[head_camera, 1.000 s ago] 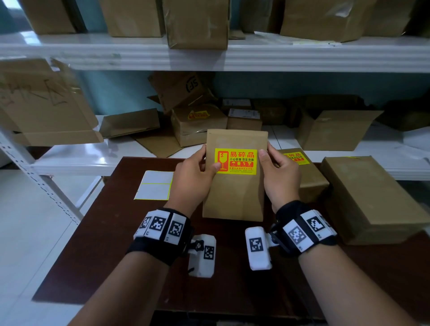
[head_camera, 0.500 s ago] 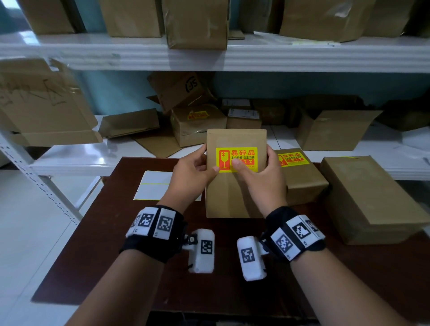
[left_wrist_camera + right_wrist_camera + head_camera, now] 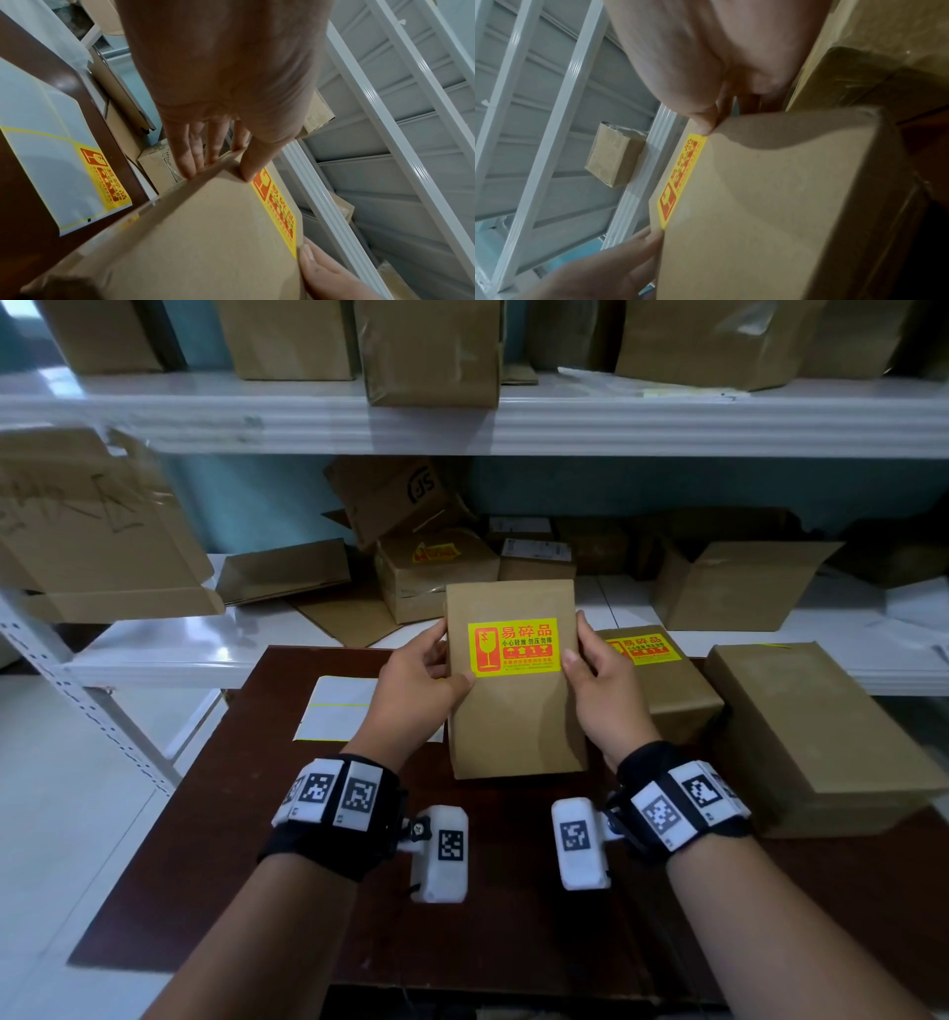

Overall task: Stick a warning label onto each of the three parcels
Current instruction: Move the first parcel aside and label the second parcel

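Note:
I hold a flat brown parcel (image 3: pixel 513 711) upright over the dark table (image 3: pixel 205 839), its yellow warning label (image 3: pixel 513 645) facing me. My left hand (image 3: pixel 426 680) grips the parcel's left edge, thumb on the front beside the label (image 3: pixel 280 211), fingers behind. My right hand (image 3: pixel 595 690) grips the right edge the same way, thumb at the label's corner (image 3: pixel 680 178). A second parcel (image 3: pixel 662 680) with a yellow label (image 3: pixel 644 649) lies behind it on the right. A third, larger parcel (image 3: pixel 811 737) with no visible label lies at the far right.
A white label backing sheet (image 3: pixel 339 716) lies on the table to the left; the left wrist view shows one yellow label (image 3: pixel 105 178) on it. White shelving (image 3: pixel 462 418) with several cardboard boxes stands behind the table.
My right thumb has slid from the middle of the label back to the parcel's right edge. The parcel has stayed upright in both hands.

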`<state>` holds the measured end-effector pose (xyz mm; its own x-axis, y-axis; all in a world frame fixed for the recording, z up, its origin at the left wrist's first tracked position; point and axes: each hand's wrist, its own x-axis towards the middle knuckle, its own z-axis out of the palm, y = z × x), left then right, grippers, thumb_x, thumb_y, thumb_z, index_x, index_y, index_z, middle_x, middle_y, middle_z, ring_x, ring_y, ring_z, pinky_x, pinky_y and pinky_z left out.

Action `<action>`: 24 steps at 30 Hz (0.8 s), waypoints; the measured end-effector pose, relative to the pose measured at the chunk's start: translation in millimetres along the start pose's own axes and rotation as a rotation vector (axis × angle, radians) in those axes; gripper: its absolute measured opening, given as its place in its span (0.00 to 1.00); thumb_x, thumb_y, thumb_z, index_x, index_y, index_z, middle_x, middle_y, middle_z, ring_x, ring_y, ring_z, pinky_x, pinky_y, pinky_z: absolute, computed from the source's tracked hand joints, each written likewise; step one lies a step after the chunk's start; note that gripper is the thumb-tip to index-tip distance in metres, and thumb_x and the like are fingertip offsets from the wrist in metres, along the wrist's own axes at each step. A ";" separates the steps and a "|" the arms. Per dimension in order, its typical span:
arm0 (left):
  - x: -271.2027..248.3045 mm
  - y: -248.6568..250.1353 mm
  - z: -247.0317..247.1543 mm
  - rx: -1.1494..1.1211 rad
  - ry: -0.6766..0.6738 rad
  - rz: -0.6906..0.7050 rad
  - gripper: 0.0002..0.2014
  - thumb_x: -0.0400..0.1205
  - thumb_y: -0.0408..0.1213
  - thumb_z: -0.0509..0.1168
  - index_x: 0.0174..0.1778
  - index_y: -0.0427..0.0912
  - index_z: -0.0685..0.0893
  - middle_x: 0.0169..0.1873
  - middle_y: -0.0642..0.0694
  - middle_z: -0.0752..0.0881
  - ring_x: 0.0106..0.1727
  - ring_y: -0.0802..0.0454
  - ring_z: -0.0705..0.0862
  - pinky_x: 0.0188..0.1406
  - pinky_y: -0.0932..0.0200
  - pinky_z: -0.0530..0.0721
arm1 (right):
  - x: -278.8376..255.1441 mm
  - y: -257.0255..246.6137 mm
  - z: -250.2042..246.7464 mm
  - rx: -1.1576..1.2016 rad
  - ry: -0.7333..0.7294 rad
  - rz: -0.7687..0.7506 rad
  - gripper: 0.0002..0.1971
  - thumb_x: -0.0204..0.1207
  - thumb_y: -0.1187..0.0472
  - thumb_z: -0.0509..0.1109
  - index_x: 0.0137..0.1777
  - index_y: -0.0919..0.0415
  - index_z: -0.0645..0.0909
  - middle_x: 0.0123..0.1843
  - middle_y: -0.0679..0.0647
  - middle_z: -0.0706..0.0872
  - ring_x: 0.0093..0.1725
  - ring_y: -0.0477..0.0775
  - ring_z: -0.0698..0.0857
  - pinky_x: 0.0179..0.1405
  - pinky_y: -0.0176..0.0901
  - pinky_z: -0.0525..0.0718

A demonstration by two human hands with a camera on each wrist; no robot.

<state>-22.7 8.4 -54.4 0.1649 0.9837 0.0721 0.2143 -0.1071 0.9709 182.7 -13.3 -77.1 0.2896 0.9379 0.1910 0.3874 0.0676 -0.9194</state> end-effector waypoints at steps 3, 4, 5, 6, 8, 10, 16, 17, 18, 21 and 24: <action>0.0 0.5 0.0 -0.002 0.006 -0.001 0.35 0.79 0.26 0.71 0.82 0.48 0.70 0.66 0.50 0.85 0.64 0.52 0.86 0.67 0.46 0.84 | -2.9 -8.0 -3.1 0.036 0.034 -0.013 0.21 0.89 0.54 0.60 0.81 0.44 0.73 0.73 0.42 0.83 0.71 0.43 0.81 0.73 0.53 0.80; -0.2 0.5 0.6 -0.006 0.007 -0.004 0.35 0.79 0.25 0.72 0.82 0.48 0.71 0.65 0.50 0.85 0.63 0.52 0.86 0.66 0.47 0.84 | -6.2 -10.8 -1.2 0.042 0.044 -0.030 0.19 0.87 0.50 0.63 0.77 0.40 0.76 0.67 0.38 0.86 0.67 0.40 0.83 0.69 0.51 0.83; -0.2 0.4 1.4 -0.004 0.008 -0.004 0.34 0.79 0.26 0.72 0.81 0.48 0.72 0.65 0.50 0.85 0.62 0.52 0.86 0.66 0.48 0.85 | -9.8 -12.8 1.7 0.031 0.058 -0.051 0.18 0.83 0.46 0.67 0.73 0.37 0.78 0.62 0.35 0.88 0.63 0.37 0.84 0.66 0.50 0.85; 0.1 0.0 1.9 0.003 0.009 -0.001 0.34 0.78 0.26 0.72 0.80 0.49 0.73 0.65 0.50 0.86 0.62 0.52 0.87 0.65 0.47 0.85 | -12.5 -13.4 4.9 0.014 0.076 -0.070 0.21 0.78 0.43 0.71 0.71 0.37 0.79 0.59 0.34 0.88 0.61 0.35 0.85 0.64 0.49 0.85; 0.6 -1.0 1.8 0.013 0.019 -0.002 0.34 0.78 0.26 0.73 0.80 0.49 0.73 0.65 0.49 0.86 0.61 0.53 0.87 0.64 0.47 0.86 | -13.8 -10.5 8.9 -0.013 0.098 -0.079 0.27 0.75 0.42 0.74 0.75 0.40 0.77 0.62 0.34 0.88 0.64 0.36 0.84 0.66 0.48 0.84; 0.6 -0.7 -0.1 -0.005 0.042 -0.021 0.35 0.78 0.25 0.72 0.81 0.48 0.72 0.63 0.50 0.86 0.57 0.56 0.88 0.61 0.51 0.87 | -10.8 -9.2 6.2 0.012 0.076 -0.048 0.27 0.81 0.50 0.73 0.80 0.44 0.75 0.67 0.36 0.86 0.68 0.38 0.82 0.71 0.48 0.81; 0.1 1.5 -2.8 -0.028 0.039 -0.022 0.33 0.78 0.23 0.71 0.79 0.46 0.73 0.56 0.54 0.87 0.50 0.64 0.87 0.46 0.67 0.85 | -10.9 -19.5 -5.0 0.086 0.108 0.009 0.19 0.88 0.57 0.63 0.77 0.50 0.78 0.69 0.43 0.86 0.65 0.39 0.82 0.71 0.46 0.81; -0.2 1.7 -1.4 -0.028 0.033 -0.014 0.33 0.78 0.23 0.71 0.79 0.47 0.74 0.53 0.57 0.87 0.49 0.65 0.87 0.44 0.69 0.85 | -12.2 -19.9 -2.2 0.074 0.121 0.004 0.18 0.86 0.53 0.65 0.75 0.47 0.80 0.66 0.40 0.87 0.63 0.38 0.83 0.69 0.48 0.83; -0.7 2.1 0.4 -0.035 0.036 -0.005 0.31 0.78 0.24 0.71 0.78 0.47 0.75 0.51 0.59 0.87 0.48 0.65 0.88 0.43 0.68 0.86 | -13.8 -20.3 1.4 0.061 0.134 0.001 0.20 0.83 0.47 0.68 0.74 0.44 0.80 0.62 0.37 0.87 0.61 0.37 0.84 0.66 0.50 0.85; -3.0 2.5 9.2 -0.074 0.108 0.010 0.25 0.81 0.35 0.72 0.74 0.47 0.76 0.52 0.55 0.89 0.49 0.59 0.91 0.50 0.58 0.89 | -16.5 -19.9 11.9 -0.031 0.193 -0.013 0.37 0.65 0.33 0.76 0.74 0.41 0.73 0.63 0.38 0.85 0.62 0.41 0.84 0.62 0.52 0.86; -5.6 5.3 11.9 -0.021 0.164 0.035 0.21 0.81 0.47 0.72 0.69 0.52 0.76 0.52 0.59 0.86 0.47 0.66 0.88 0.46 0.66 0.87 | -17.2 -19.3 16.3 -0.048 0.221 -0.065 0.38 0.66 0.43 0.82 0.76 0.46 0.74 0.66 0.41 0.84 0.63 0.42 0.83 0.62 0.49 0.86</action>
<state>-11.0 0.6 -52.5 0.0123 0.9899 0.1409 0.1903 -0.1406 0.9716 156.0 -25.2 -68.2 0.4451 0.8346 0.3247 0.4509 0.1044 -0.8864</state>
